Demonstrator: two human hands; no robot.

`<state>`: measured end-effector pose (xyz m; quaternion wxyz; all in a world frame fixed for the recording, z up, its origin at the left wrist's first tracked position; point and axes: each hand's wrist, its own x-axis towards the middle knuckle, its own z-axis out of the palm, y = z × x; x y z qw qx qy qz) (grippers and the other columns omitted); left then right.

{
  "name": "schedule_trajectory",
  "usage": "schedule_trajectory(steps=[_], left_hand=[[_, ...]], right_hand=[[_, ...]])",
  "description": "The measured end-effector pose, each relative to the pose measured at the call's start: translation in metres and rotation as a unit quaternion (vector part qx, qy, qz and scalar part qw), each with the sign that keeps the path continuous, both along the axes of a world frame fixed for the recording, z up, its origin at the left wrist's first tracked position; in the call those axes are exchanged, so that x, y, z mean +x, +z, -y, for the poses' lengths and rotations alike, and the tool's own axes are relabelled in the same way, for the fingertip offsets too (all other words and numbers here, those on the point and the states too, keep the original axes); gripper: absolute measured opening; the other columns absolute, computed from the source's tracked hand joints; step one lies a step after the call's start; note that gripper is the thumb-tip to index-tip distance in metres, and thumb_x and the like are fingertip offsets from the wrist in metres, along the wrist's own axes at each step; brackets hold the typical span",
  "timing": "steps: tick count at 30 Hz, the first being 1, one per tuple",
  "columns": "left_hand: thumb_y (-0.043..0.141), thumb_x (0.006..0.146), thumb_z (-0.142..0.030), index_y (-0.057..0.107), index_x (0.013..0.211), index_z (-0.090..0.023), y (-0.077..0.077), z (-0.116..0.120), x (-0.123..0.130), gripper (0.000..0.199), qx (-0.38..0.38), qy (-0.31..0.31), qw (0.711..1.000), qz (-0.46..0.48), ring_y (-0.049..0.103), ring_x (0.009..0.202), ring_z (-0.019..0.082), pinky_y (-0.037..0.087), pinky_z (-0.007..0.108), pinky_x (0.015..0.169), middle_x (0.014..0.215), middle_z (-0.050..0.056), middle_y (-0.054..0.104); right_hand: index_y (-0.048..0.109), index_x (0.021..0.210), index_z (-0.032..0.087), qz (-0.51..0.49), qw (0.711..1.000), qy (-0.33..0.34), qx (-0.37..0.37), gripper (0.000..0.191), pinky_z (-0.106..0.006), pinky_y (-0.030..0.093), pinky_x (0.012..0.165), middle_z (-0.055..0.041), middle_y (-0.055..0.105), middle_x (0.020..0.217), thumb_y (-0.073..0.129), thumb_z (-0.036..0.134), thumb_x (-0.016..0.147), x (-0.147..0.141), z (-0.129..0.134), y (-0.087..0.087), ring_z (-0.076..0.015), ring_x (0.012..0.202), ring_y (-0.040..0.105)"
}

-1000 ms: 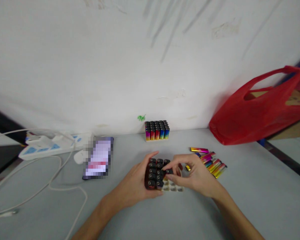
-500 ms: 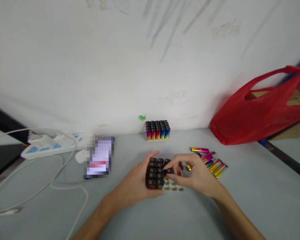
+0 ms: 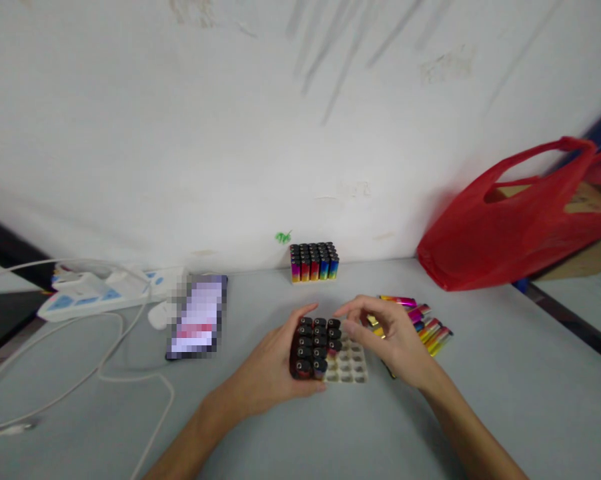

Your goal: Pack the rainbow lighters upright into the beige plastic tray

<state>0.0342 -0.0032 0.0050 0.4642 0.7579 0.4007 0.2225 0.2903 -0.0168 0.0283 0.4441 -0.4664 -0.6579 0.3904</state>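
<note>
My left hand [image 3: 271,353] is wrapped round the left side of a white slotted tray [image 3: 347,379], against a block of black-topped lighters [image 3: 305,351]. These lighters stand upright in the tray's left and middle rows. Bare slots show on the right side of the tray. Over the tray's right edge hovers my right hand [image 3: 396,340], its thumb and forefinger apart with nothing visible between them. Several shiny, colourful lighters [image 3: 436,337] lie loose on the table just right of that hand, which partly hides some of them.
Against the wall stands a full block of lighters [image 3: 314,267]. To the left are a phone [image 3: 199,317], a white power strip [image 3: 75,297] and a looping white cable [image 3: 113,378]. A red plastic bag [image 3: 495,227] sits at the right on the grey table [image 3: 280,440].
My right hand has let go of a lighter in the tray's third row and drawn back to the right, its fingers parting. My left hand keeps its hold.
</note>
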Motion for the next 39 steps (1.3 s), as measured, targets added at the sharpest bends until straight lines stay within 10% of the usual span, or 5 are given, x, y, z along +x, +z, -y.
schedule_trajectory(steps=[7,13,17,30,39], left_hand=[[0.098,0.075,-0.018,0.035,0.168,-0.031,0.002,0.001,0.002,0.113,-0.029,0.000,0.999,0.019,0.072,0.132,0.033,0.055,0.047,0.115,0.150,0.008,0.073],[0.097,0.073,-0.015,0.035,0.168,-0.031,0.003,0.001,0.002,0.114,-0.043,-0.001,0.999,0.029,0.073,0.129,0.032,0.055,0.046,0.114,0.145,0.008,0.076],[0.097,0.074,-0.015,0.034,0.168,-0.032,0.002,0.001,0.002,0.114,-0.048,-0.003,0.998,0.032,0.074,0.129,0.032,0.057,0.045,0.112,0.144,0.007,0.077],[0.098,0.074,-0.018,0.035,0.168,-0.033,-0.001,0.001,0.002,0.115,-0.036,0.004,0.999,0.026,0.073,0.128,0.033,0.056,0.048,0.114,0.144,0.007,0.074],[0.099,0.075,-0.018,0.036,0.168,-0.033,0.000,0.001,0.001,0.113,-0.018,0.003,1.000,0.012,0.071,0.129,0.033,0.056,0.047,0.113,0.146,0.007,0.073]], right_hand=[[0.079,0.107,0.018,0.311,0.897,-0.304,0.078,0.021,-0.049,0.042,0.097,-0.0160,0.077,0.106,0.061,0.029,0.101,0.017,-0.015,-0.026,-0.0366,0.108,0.064],[0.075,0.112,0.011,0.560,0.739,-0.375,-0.016,0.037,-0.050,0.038,0.089,-0.0265,0.073,0.109,0.063,0.044,0.101,0.009,-0.007,-0.019,-0.0453,0.109,0.062],[0.071,0.110,0.009,0.600,0.704,-0.379,-0.034,0.046,-0.051,0.037,0.090,-0.0264,0.073,0.106,0.061,0.053,0.102,0.005,-0.003,-0.013,-0.0466,0.110,0.063],[0.066,0.120,0.019,0.490,0.826,-0.272,0.056,0.049,-0.058,0.042,0.098,-0.0194,0.069,0.117,0.084,0.055,0.092,0.008,-0.006,-0.032,-0.0468,0.115,0.061],[0.060,0.132,0.024,0.115,0.966,-0.227,0.051,0.045,-0.046,0.058,0.088,-0.0131,0.063,0.131,0.074,0.031,0.090,0.008,-0.013,-0.029,-0.0252,0.089,0.072]])
